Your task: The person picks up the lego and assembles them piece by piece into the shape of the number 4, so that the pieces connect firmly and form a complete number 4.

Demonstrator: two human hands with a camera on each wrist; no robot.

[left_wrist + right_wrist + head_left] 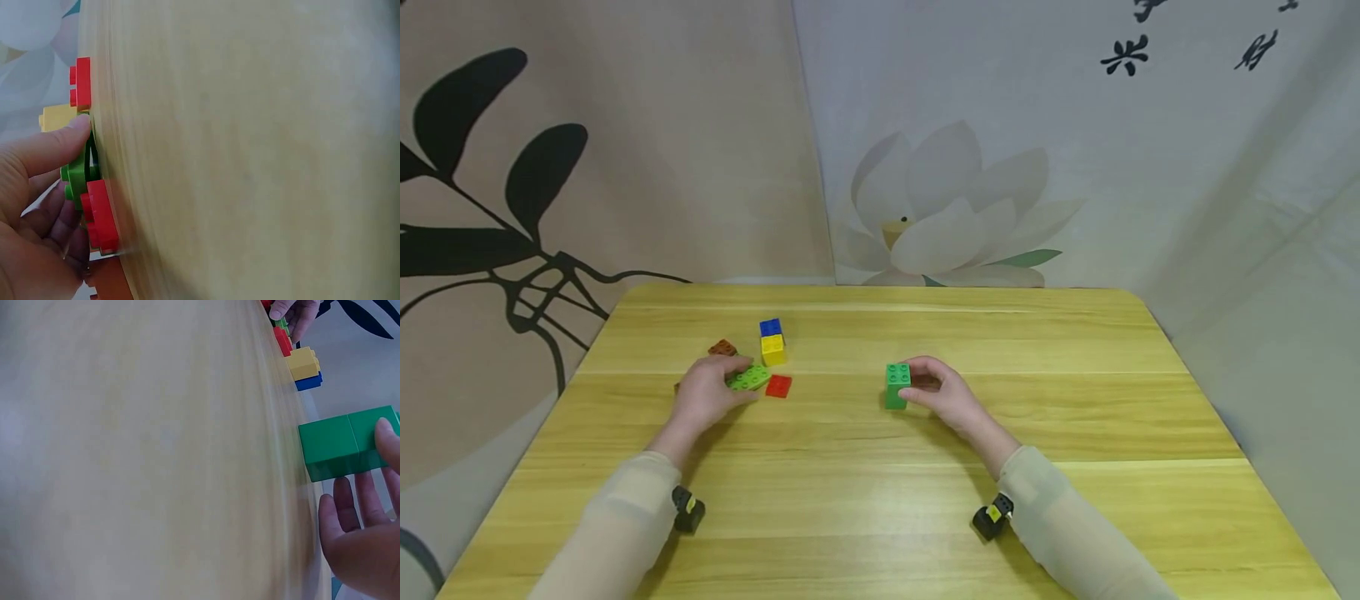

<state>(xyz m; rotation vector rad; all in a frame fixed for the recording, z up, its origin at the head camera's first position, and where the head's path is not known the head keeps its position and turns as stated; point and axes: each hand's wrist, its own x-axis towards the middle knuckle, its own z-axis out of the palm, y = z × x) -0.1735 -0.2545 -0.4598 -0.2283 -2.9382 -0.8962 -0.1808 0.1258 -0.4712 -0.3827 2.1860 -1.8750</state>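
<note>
My left hand (706,390) pinches a light green toy building brick (751,377) between thumb and fingers; in the left wrist view that brick (77,172) sits slightly tilted, low over the table. Toward the middle of the table, my right hand (951,396) grips a stack of two darker green bricks (897,386), one on top of the other, upright. The right wrist view shows the seam between the two green bricks (331,445), with the thumb on the upper one.
Just right of the left hand lies a red brick (778,386). Behind it are a yellow brick (773,350) and a blue brick (771,327), side by side. A brown brick (722,347) is behind the left hand. Another red brick (103,212) shows in the left wrist view.
</note>
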